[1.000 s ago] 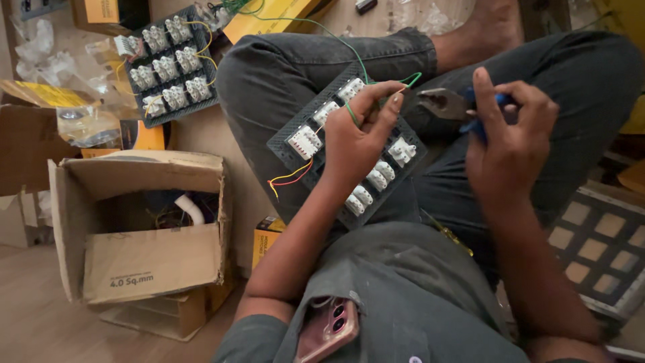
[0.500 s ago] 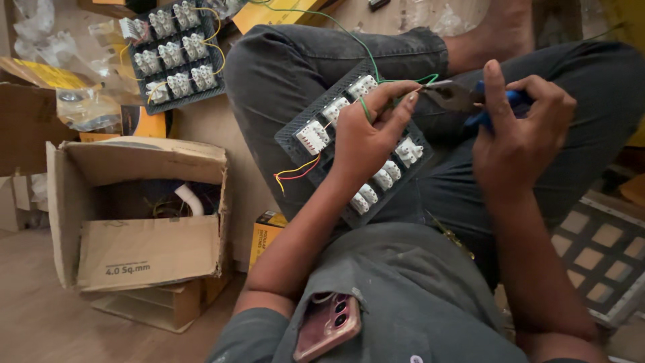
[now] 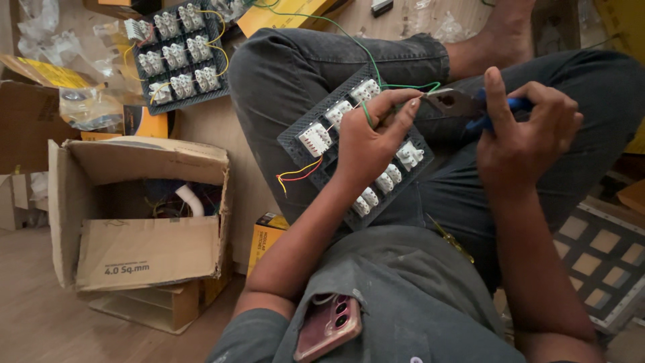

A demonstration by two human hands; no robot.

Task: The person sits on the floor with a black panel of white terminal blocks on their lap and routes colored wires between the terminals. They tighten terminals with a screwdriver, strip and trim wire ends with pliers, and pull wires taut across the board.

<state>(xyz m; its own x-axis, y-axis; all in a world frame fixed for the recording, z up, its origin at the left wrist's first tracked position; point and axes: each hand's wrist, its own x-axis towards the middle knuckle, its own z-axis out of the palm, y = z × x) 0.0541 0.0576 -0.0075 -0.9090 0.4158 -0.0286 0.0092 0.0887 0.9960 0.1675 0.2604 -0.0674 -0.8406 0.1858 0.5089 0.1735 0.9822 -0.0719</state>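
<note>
Seated, dark switch panel (image 3: 322,144) with white switch modules resting across the lap; left hand (image 3: 373,138) lies on it, fingers pinching a green wire (image 3: 366,111) at the panel's upper edge. Right hand (image 3: 527,134) closed around blue-handled pliers (image 3: 463,106), index finger raised, plier nose touching the wire just beside the left fingertips. Second wired panel (image 3: 178,57) and open cardboard box (image 3: 144,215) on the floor to the left, well apart.

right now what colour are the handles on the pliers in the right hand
Blue, on the pliers gripped by the right hand; head view.
</note>
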